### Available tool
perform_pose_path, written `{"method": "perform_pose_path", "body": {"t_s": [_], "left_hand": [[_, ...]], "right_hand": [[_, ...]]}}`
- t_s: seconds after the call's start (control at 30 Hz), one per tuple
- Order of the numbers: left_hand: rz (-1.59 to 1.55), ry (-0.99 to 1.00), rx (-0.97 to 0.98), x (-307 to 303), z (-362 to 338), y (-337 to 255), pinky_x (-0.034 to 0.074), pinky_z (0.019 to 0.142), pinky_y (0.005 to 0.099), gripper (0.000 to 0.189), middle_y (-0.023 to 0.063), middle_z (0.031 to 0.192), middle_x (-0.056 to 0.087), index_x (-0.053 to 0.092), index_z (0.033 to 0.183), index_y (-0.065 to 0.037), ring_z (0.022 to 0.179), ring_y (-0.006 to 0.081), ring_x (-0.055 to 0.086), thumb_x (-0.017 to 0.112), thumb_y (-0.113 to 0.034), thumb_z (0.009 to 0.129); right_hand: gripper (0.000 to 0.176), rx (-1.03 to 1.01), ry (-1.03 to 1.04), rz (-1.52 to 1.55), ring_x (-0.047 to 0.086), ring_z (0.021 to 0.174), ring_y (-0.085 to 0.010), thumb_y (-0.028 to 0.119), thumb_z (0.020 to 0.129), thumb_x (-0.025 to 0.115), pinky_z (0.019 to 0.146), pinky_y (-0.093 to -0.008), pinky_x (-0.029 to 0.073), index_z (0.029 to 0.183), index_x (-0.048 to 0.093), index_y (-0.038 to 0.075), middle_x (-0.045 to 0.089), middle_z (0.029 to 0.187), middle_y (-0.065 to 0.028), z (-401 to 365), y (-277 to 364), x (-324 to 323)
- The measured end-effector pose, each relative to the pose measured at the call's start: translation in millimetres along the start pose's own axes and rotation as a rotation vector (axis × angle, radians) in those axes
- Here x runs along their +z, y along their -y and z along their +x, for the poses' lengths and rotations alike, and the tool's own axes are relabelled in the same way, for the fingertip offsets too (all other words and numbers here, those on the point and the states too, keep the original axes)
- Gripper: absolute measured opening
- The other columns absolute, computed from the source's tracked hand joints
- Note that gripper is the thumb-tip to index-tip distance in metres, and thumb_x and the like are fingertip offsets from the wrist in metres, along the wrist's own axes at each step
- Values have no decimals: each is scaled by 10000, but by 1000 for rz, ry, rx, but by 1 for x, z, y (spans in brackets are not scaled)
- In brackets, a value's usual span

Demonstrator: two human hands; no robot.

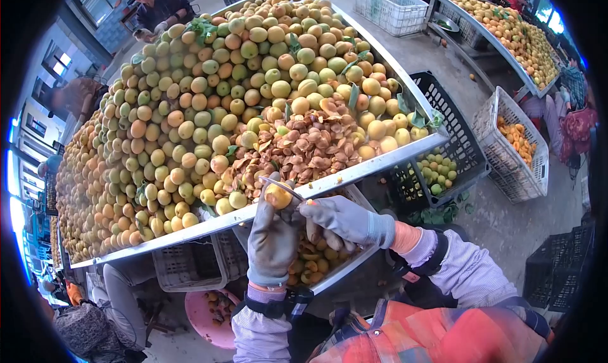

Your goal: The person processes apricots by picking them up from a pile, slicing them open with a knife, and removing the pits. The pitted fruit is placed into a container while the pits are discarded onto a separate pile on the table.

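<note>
My left hand [271, 239], in a grey work glove, holds up a yellow apricot [277, 197] between its fingers. In my gloved right hand [351, 220] is a small knife [289, 190]; its thin, curved blade lies across the apricot. The knife's handle is mostly hidden by my fingers. Just beyond both hands runs the metal rim of a sorting table [373, 162], with a heap of brown apricot pits [310, 144] behind it. Below my hands, a container of cut apricots [315, 275] is partly covered by the right hand.
Whole apricots [209, 103] cover the table. A black crate [465, 132] with green fruit and a white crate [538, 163] with orange halves stand at right. A pink basin [201, 325] sits low left. Another person [166, 8] works at the far side.
</note>
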State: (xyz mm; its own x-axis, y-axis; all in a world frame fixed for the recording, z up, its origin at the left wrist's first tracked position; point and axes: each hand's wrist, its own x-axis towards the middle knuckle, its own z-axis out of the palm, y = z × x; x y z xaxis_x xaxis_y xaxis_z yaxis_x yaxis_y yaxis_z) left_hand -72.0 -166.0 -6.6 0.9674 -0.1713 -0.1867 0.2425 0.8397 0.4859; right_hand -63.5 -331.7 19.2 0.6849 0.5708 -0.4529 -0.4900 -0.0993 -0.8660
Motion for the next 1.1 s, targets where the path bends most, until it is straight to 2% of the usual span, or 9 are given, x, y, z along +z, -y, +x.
{"method": "perform_pose_path", "body": {"t_s": [0.07,0.17,0.4,0.5,0.6,0.77,0.87,1.0,1.1], "left_hand": [[-170,-9,-60,-6,1,0,405,902,358,368,71,1084,585,451,1261,-68,964,200,561,460,-257,945],[-131,-124,-32,-8,0,1,408,876,371,359,74,1040,595,484,1205,-77,920,209,571,480,-313,935],[-99,-139,-84,-27,4,3,404,816,365,414,62,994,604,514,1137,-87,889,210,563,534,-418,889],[-123,-146,-103,-20,4,0,397,836,361,424,58,999,603,516,1141,-96,919,204,550,526,-436,888],[-136,-240,-102,-10,4,1,391,863,371,418,51,1020,597,520,1141,-105,952,205,536,508,-442,895],[-95,-145,-4,-10,4,5,381,940,396,406,58,1110,582,514,1188,-110,1030,224,524,486,-408,913],[-167,-109,-45,-16,5,5,380,956,394,424,86,1152,570,489,1233,-98,1066,233,516,501,-375,913],[-210,-111,-84,-16,3,3,382,953,396,448,109,1185,557,469,1258,-81,1081,239,511,525,-351,905],[-130,-28,-76,-17,0,4,380,957,403,460,115,1201,550,459,1265,-68,1094,238,506,548,-328,896]], "right_hand": [[571,-43,-10,0,465,361,-74,593,865,447,284,-200,360,829,555,34,498,546,-11,-1,1,-1],[599,34,24,24,453,345,-77,618,856,434,283,-198,348,798,558,35,466,490,-5,0,-3,-3],[599,3,5,25,412,314,-80,632,844,440,286,-194,323,795,560,47,446,472,-2,-3,2,2],[595,11,17,34,406,314,-73,632,842,447,286,-192,322,784,561,51,440,467,1,-1,-3,1],[589,10,20,41,407,315,-71,628,843,450,287,-191,320,771,561,54,438,463,2,-1,-2,1],[573,-10,33,70,412,313,-69,610,851,460,289,-185,329,765,561,53,436,459,6,-1,-5,3],[557,33,31,59,427,326,-61,595,858,463,291,-179,345,771,562,53,436,462,15,-1,-4,4],[562,-58,72,91,471,388,-43,588,862,460,300,-170,383,861,562,35,513,603,4,0,-10,3],[566,-93,69,90,488,419,-37,580,866,456,306,-166,399,915,557,25,542,694,-4,-1,-10,4]]}}
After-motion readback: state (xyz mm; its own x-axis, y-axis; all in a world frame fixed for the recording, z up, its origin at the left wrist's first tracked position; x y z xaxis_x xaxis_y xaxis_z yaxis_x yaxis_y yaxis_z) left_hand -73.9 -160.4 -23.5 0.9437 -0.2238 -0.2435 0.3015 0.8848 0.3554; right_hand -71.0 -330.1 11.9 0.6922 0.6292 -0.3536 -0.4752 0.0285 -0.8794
